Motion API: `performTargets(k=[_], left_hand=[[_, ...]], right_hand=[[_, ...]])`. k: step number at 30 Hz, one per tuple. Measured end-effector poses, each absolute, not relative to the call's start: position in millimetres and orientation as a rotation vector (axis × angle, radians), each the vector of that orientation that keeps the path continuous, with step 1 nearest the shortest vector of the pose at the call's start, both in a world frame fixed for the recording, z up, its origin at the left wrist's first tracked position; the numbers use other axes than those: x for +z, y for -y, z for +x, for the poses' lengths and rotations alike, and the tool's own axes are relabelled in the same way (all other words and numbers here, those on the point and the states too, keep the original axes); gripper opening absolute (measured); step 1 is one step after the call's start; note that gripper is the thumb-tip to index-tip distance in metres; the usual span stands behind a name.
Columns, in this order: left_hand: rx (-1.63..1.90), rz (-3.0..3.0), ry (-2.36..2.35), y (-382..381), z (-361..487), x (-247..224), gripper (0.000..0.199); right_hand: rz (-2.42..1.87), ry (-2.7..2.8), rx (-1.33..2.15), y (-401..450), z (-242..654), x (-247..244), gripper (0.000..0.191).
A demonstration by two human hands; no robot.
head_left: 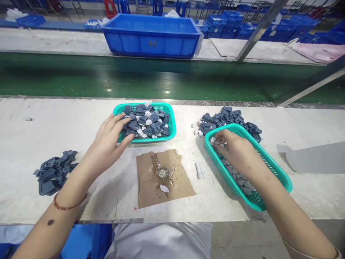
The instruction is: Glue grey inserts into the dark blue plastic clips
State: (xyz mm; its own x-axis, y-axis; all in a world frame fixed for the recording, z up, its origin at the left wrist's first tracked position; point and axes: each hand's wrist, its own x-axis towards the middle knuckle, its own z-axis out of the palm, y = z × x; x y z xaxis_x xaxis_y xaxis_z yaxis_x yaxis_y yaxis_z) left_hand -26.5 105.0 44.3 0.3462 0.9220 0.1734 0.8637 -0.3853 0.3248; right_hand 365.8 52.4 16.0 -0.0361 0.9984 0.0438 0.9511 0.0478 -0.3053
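My left hand (111, 135) reaches over the left rim of a green basket (173, 124), its fingers spread and thumb apart. Under the fingertips lie dark blue-grey plastic parts (155, 128) mixed with small white pieces (148, 122). Inside a second green basket (277, 178), my right hand (237, 151) dips at the far left end, fingers curled together among small light grey pieces (237, 176). What those fingertips hold is hidden. Between the baskets is a wet brown cardboard sheet (151, 194), bearing a small round metal-rimmed item (162, 173) and one white piece (164, 188).
Loose dark parts are heaped at the left (54, 172) and behind the right basket (226, 117). A short white cylinder (198, 170) lies beside the cardboard. Beyond the green conveyor belt (81, 77) stands a large blue crate (151, 41). A metal post (258, 32) rises at right.
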Motion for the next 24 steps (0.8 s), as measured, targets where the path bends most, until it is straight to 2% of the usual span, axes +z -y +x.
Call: performTargets(k=[4, 10, 13, 16, 20, 24], left_hand=[[0.563, 2.317, -1.889, -76.7, -70.6, 49.8, 0.050], [0.229, 2.145, -2.172, -43.8, -133.7, 43.3, 0.055], [0.099, 2.135, -2.148, -39.3, -145.9, 38.7, 0.049], [0.029, 2.104, -2.172, -43.2, -146.5, 40.5, 0.051], [-0.035, 2.050, -2.187, -54.2, -140.0, 45.5, 0.051], [-0.068, 1.983, -2.232, -63.2, -135.7, 45.6, 0.036]], right_hand=[[-1.982, 2.091, 0.296, -52.5, 367.8, 10.6, 0.013], [-1.990, 1.934, 0.411, -55.5, 372.9, 14.9, 0.021], [-2.076, 1.705, 0.488, -48.6, 370.2, 28.9, 0.017], [-2.124, 1.475, 0.533, -34.1, 358.9, 44.2, 0.019], [-1.861, 1.295, 0.770, -13.6, 329.5, 49.6, 0.031], [-1.582, 1.314, 1.078, -4.1, 293.1, 41.7, 0.033]])
